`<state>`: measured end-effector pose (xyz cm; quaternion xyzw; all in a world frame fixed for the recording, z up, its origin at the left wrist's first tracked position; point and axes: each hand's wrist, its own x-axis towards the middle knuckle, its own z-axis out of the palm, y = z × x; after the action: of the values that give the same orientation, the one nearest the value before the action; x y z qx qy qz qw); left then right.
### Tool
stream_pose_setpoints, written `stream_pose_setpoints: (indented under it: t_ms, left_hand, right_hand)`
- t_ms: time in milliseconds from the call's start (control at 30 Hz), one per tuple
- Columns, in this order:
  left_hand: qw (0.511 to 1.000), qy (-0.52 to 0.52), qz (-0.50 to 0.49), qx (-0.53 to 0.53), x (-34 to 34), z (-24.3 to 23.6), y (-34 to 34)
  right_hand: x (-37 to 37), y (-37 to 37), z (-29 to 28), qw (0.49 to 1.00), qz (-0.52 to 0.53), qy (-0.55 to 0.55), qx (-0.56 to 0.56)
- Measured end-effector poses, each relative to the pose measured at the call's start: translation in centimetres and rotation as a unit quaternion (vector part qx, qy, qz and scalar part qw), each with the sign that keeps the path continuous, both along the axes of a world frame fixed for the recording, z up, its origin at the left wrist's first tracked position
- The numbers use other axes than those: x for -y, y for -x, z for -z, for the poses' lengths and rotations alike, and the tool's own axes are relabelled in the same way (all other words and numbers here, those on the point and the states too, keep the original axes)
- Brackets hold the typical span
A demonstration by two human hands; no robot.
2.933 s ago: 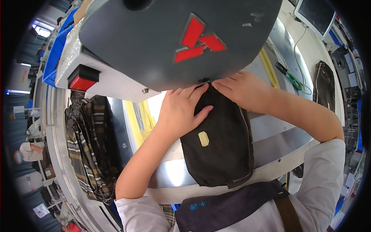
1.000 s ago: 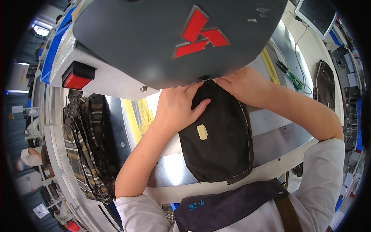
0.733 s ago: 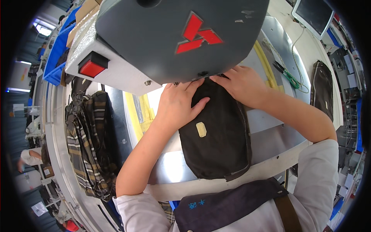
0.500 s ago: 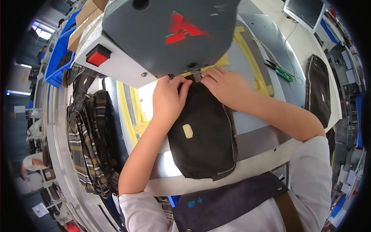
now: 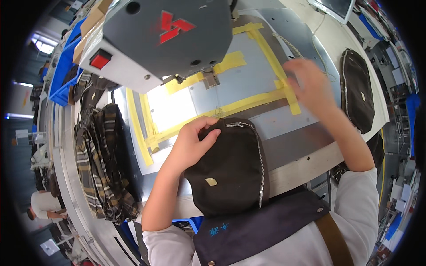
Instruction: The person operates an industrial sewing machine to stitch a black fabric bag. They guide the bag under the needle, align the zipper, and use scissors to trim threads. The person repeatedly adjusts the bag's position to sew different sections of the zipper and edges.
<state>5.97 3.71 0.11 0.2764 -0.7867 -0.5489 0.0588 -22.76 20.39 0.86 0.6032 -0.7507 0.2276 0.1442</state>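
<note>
My left hand [image 5: 195, 144] pinches the upper edge of a dark zippered fabric bag piece [image 5: 230, 168], thumb on top. The piece hangs over the front edge of the worktable; a silver zipper [image 5: 261, 159] curves along its top and right side, and a small pale patch [image 5: 211, 181] shows on its face. My right hand [image 5: 313, 86] is off the piece, over the right part of the metal plate, smeared by motion; I cannot make out whether its fingers hold anything. Beyond the piece stands a grey sewing machine head [image 5: 155, 53] with a metal presser foot [image 5: 211, 79], apart from the fabric.
Yellow tape [image 5: 248, 102] frames the plate under the machine. A red switch [image 5: 100, 58] sits on the machine's left side. Plaid and dark fabric pieces [image 5: 104, 164] are heaped at left, near a blue bin [image 5: 62, 91]. Another zippered piece [image 5: 357, 91] lies at right.
The bag piece has come out from under the machine head toward me, with my left hand on it. My right hand has let go and moved right, over where green-handled snips lay.
</note>
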Motion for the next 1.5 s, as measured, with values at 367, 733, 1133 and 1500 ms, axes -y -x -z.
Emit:
stream_pose_setpoints:
  t_ms: [367, 733, 1133, 1500]
  left_hand:
    - [0.999, -0.043, -0.005, -0.031, -0.3, 0.1, 0.4]
    - [0.998, -0.048, 0.009, -0.031, 0.2, -0.6, 0.4]
    - [0.990, -0.124, -0.027, -0.062, 0.3, -1.3, 0.3]
    - [0.991, -0.046, -0.025, -0.122, -0.9, -5.2, 2.1]
  right_hand:
    - [-0.4, 0.6, -2.6, 0.995, 0.066, -0.043, 0.062]
    - [9.7, -4.3, -3.1, 0.916, -0.327, -0.102, -0.210]
    - [8.1, -4.5, -0.4, 0.973, -0.218, -0.046, 0.061]
    - [4.4, -8.2, -4.4, 0.845, -0.221, -0.081, 0.481]
